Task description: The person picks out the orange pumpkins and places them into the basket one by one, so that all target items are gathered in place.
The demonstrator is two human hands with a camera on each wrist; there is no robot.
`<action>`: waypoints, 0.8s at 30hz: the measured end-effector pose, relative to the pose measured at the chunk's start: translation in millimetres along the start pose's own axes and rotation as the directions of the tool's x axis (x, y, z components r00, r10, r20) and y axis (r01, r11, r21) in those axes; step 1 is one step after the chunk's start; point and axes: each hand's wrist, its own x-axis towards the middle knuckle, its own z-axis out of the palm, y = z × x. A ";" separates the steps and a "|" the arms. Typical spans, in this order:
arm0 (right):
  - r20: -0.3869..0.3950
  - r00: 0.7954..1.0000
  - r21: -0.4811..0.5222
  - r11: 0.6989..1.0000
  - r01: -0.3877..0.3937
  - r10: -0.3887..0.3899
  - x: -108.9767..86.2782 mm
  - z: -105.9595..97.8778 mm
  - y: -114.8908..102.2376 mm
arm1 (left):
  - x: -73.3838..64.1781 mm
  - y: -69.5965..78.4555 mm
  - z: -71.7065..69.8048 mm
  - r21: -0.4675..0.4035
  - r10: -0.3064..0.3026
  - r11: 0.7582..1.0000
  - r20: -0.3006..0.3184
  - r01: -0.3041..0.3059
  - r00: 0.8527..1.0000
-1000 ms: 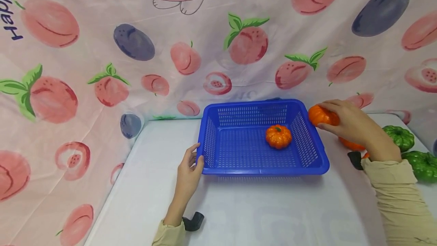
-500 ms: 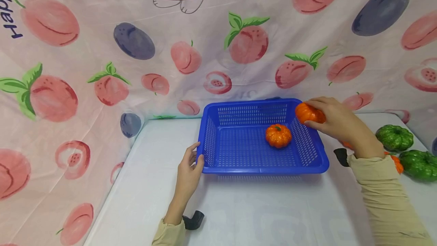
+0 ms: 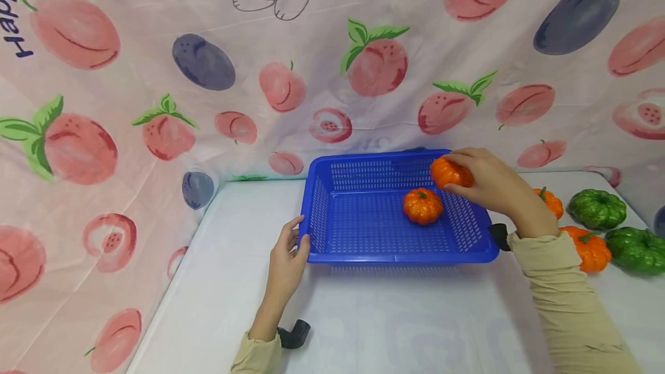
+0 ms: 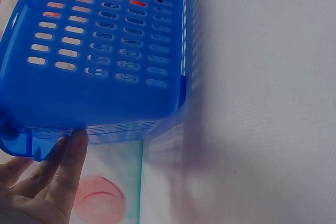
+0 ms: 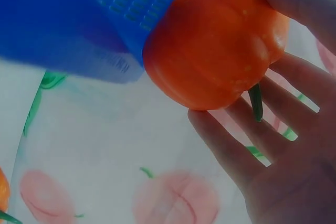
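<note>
My right hand [image 3: 485, 180] holds an orange toy pumpkin [image 3: 451, 172] between thumb and fingers, above the right side of a blue plastic basket [image 3: 395, 260]. The right wrist view shows this pumpkin [image 5: 210, 45] up close, its green stem turned towards the palm. A second orange pumpkin [image 3: 423, 206] lies on the basket floor, right of the middle. At the basket's left rim, my left hand [image 3: 287, 258] grips the edge near the front corner. Its fingers [image 4: 68, 166] touch the basket wall [image 4: 94, 95] beneath the rim in the left wrist view.
Right of the basket, two orange pumpkins [image 3: 591, 250] lie partly hidden by the right arm, beside two green pumpkins [image 3: 597, 209]. A white tabletop [image 3: 395, 322] lies under everything. A peach-print cloth [image 3: 239, 74] rises behind and at the left.
My right hand has carried the orange pumpkin leftward, from beside the basket's right rim to over its inside. The two orange pumpkins behind that arm show more. The left hand stays on the rim.
</note>
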 end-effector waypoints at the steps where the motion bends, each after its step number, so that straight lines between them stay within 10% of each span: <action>1: 0.001 1.000 0.003 1.000 0.004 -0.004 0.7 0.6 -1.2 | -0.1 -0.2 -0.1 0.000 0.002 1.000 -0.001 -0.002 1.000; 24: 0.072 0.993 0.020 0.996 0.089 -0.091 24.3 15.8 -28.1 | -1.4 1.9 -0.8 -0.011 -0.014 1.000 0.002 0.014 1.000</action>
